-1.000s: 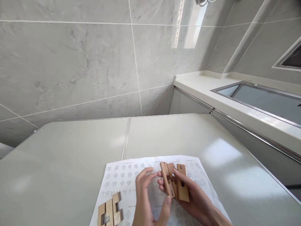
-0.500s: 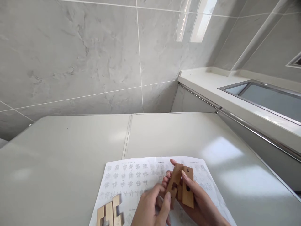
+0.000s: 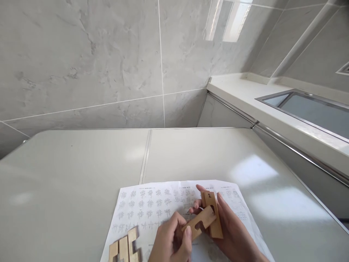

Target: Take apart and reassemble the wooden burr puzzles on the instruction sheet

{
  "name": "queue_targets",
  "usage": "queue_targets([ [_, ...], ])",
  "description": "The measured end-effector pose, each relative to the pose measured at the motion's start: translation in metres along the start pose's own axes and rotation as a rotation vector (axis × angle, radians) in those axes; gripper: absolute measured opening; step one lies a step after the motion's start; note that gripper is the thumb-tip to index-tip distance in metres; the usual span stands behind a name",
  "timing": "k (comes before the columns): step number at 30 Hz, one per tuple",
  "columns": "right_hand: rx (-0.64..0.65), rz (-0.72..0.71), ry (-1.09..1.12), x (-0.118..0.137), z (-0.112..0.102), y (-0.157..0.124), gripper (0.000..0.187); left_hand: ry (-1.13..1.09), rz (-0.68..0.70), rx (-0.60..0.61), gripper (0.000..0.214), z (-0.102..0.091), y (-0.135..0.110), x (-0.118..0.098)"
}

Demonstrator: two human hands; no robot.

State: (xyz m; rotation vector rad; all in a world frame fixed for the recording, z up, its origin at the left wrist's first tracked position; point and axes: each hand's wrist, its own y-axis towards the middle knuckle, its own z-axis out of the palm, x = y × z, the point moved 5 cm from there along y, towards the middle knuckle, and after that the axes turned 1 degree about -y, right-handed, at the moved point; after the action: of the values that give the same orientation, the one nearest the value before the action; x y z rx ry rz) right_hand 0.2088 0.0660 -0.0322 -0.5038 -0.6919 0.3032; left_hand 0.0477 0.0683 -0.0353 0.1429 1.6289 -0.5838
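Observation:
My left hand pinches a notched wooden puzzle piece between thumb and fingers. Its far end lies over another wooden puzzle piece marked "2", which my right hand holds upright, thumb along its right side. Behind the marked piece shows the edge of more wood; how many pieces my right hand holds I cannot tell. Both hands are above a printed sheet with rows of small puzzle drawings. At the sheet's lower left lie several notched wooden pieces side by side.
The sheet lies on a pale, glossy table with a seam running away from me. Beyond it rises a grey tiled wall. On the right a white counter with an inset sink stands close to the table's edge.
The left hand's notched piece has swung from nearly upright to a slant and crosses the marked piece. The right hand's piece has shifted slightly left. The view has moved a little.

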Motion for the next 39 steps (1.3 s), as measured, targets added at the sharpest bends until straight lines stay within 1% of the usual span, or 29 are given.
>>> queue_targets([
  [5, -0.002, -0.008, -0.033, 0.002, -0.003, -0.001, 0.068, 0.027, 0.038, 0.021, 0.048, 0.002, 0.002, -0.005],
  [7, -0.017, -0.026, -0.081, 0.003, -0.005, -0.002, 0.068, 0.037, 0.036, 0.023, 0.048, 0.002, 0.002, -0.005],
  [9, -0.045, -0.074, -0.160, 0.005, -0.008, -0.004, 0.069, 0.049, 0.036, 0.022, 0.049, 0.002, 0.002, -0.004],
  [12, -0.070, -0.162, -0.319, 0.009, -0.012, -0.008, 0.076, 0.067, 0.048, 0.014, 0.051, 0.002, 0.001, -0.002],
  [14, -0.072, -0.183, -0.402, 0.010, -0.018, -0.009, 0.083, 0.075, 0.060, 0.011, 0.051, 0.002, 0.001, -0.003],
  [18, -0.055, -0.234, -0.464, 0.012, -0.031, -0.009, 0.088, 0.112, 0.098, 0.020, 0.047, 0.001, 0.003, -0.010],
  [22, -0.042, -0.273, -0.557, 0.011, -0.037, -0.008, 0.094, 0.134, 0.110, 0.083, 0.043, 0.001, 0.004, -0.018],
  [24, -0.063, -0.301, -0.532, 0.011, -0.036, -0.008, 0.094, 0.144, 0.104, 0.108, 0.042, 0.000, 0.003, -0.020],
  [27, -0.095, -0.363, -0.496, 0.010, -0.030, -0.009, 0.085, 0.172, 0.106, 0.121, 0.041, -0.002, 0.003, -0.023],
  [31, -0.084, -0.440, -0.522, 0.010, -0.018, -0.012, 0.079, 0.215, 0.076, 0.188, 0.037, -0.003, 0.003, -0.027],
  [34, -0.083, -0.423, -0.562, 0.009, -0.018, -0.012, 0.082, 0.237, 0.074, 0.231, 0.036, -0.003, 0.005, -0.031],
  [36, -0.071, -0.399, -0.570, 0.009, -0.021, -0.010, 0.083, 0.257, 0.085, 0.237, 0.036, -0.004, 0.005, -0.034],
  [39, -0.042, -0.344, -0.545, 0.010, -0.030, -0.007, 0.080, 0.294, 0.092, 0.235, 0.033, -0.006, 0.004, -0.037],
])
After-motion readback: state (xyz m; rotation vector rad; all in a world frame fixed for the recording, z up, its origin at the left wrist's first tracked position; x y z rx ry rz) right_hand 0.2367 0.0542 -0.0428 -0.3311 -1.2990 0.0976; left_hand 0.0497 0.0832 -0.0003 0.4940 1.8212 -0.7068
